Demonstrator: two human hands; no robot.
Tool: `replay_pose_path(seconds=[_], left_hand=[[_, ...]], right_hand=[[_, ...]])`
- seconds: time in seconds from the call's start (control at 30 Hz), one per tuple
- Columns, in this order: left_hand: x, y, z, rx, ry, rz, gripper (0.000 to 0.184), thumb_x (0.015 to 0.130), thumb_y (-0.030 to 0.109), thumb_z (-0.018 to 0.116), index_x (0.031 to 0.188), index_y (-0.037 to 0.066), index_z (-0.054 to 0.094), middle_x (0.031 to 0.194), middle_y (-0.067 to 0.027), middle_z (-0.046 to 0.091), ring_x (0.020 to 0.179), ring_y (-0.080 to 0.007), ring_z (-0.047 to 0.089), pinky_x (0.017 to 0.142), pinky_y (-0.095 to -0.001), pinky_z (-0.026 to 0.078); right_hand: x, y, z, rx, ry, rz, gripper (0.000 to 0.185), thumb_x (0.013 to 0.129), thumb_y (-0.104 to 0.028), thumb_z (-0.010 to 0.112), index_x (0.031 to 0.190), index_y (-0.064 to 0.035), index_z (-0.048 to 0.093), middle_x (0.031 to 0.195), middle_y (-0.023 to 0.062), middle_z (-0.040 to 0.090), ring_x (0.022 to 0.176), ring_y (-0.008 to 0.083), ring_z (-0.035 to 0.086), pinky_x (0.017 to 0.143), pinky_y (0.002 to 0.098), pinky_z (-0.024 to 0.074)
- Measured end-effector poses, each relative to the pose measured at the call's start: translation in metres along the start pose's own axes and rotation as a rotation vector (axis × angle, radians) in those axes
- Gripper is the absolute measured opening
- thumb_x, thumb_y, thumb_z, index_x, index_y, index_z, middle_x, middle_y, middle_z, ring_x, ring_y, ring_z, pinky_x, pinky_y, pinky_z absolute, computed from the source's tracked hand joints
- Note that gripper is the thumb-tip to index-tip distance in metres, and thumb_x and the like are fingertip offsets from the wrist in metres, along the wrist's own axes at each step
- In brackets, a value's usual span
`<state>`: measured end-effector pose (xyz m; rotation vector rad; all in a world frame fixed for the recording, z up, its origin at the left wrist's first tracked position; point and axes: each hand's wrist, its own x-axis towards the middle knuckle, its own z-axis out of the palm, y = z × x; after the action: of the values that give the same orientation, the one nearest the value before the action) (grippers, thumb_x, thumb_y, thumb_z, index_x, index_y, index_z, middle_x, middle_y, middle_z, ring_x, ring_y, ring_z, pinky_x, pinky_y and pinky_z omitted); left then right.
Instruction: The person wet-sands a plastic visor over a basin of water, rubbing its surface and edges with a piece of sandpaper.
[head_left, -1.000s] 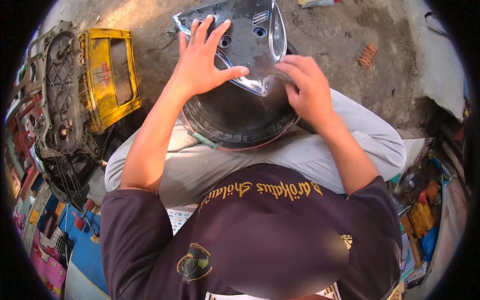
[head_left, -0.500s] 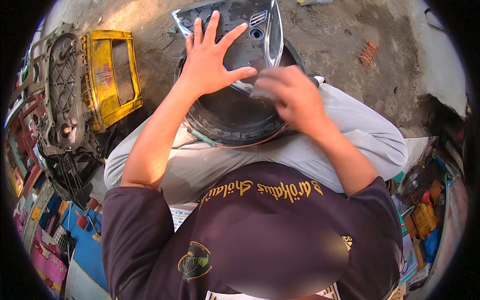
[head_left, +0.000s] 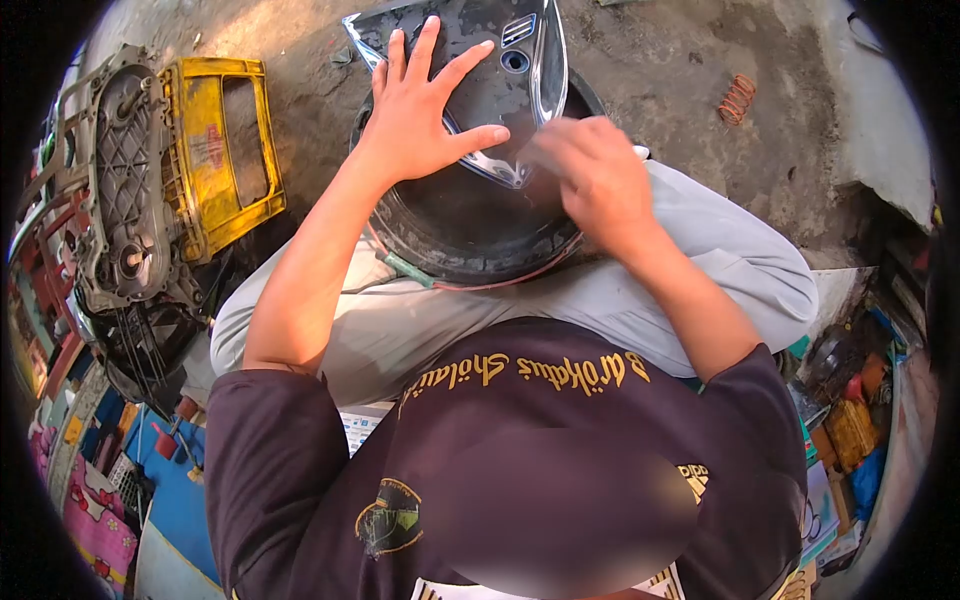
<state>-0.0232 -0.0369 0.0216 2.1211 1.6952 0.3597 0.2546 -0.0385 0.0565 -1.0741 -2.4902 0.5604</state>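
A glossy black plastic body panel (head_left: 480, 82) with shiny edges and a small vent lies across a round black tub (head_left: 465, 250) between my legs. Droplets and wet patches show on its surface. My left hand (head_left: 412, 125) lies on the panel with its fingers spread. At the panel's near right edge, my right hand (head_left: 598, 180) has its fingers bent together and smeared by motion. A thin grey sheet like sandpaper seems to be under those fingertips, mostly hidden now.
To the left stand a yellow plastic frame (head_left: 225, 155) and a metal engine cover (head_left: 125, 175). An orange coil spring (head_left: 737, 100) lies on the concrete floor at right. A thin hose (head_left: 410, 270) runs along the tub's near side. Mixed parts (head_left: 850, 435) crowd the lower right.
My right hand has shifted slightly right along the panel's edge, uncovering its lower tip. The grey sheet under its fingers shows less. My left hand stays in place.
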Motion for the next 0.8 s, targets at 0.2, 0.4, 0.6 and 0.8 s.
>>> replay_pose_path(seconds=[0.2, 0.4, 0.6, 0.8], left_hand=[[0.002, -0.003, 0.000, 0.018, 0.006, 0.012, 0.099, 0.081, 0.080, 0.078, 0.166, 0.042, 0.044, 0.181, -0.0222, 0.018, 0.163, -0.0605, 0.012, 0.127, -0.0746, 0.018], [0.002, -0.008, 0.002, 0.037, 0.033, 0.019, 0.105, 0.082, 0.081, 0.076, 0.170, 0.038, 0.039, 0.182, -0.0175, 0.020, 0.165, -0.0540, 0.013, 0.127, -0.0731, 0.018], [0.001, -0.017, 0.003, 0.024, 0.043, 0.020, 0.110, 0.085, 0.081, 0.074, 0.174, 0.031, 0.033, 0.183, -0.0133, 0.022, 0.167, -0.0479, 0.013, 0.128, -0.0715, 0.018], [0.004, -0.017, 0.000, 0.036, -0.023, -0.047, 0.112, 0.082, 0.087, 0.072, 0.172, 0.031, 0.037, 0.182, -0.0147, 0.023, 0.166, -0.0506, 0.014, 0.131, -0.0693, 0.016]], right_hand=[[-0.001, -0.002, -0.001, 0.023, -0.025, -0.066, 0.045, 0.073, -0.001, 0.076, 0.116, -0.0108, 0.073, 0.123, 0.0039, 0.072, 0.106, 0.0276, 0.065, 0.086, 0.0418, 0.0548], [-0.003, -0.011, 0.002, 0.089, -0.051, -0.072, 0.048, 0.071, 0.001, 0.077, 0.118, -0.0072, 0.074, 0.127, 0.0043, 0.072, 0.106, 0.0291, 0.067, 0.090, 0.0418, 0.0571], [0.004, 0.001, -0.003, 0.016, 0.039, -0.035, 0.048, 0.071, -0.001, 0.077, 0.118, -0.0089, 0.074, 0.124, 0.0035, 0.072, 0.107, 0.0262, 0.066, 0.089, 0.0406, 0.0564], [0.004, -0.009, -0.010, 0.098, -0.030, -0.071, 0.051, 0.067, 0.003, 0.077, 0.117, -0.0064, 0.072, 0.125, 0.0050, 0.071, 0.105, 0.0302, 0.065, 0.090, 0.0428, 0.0580]])
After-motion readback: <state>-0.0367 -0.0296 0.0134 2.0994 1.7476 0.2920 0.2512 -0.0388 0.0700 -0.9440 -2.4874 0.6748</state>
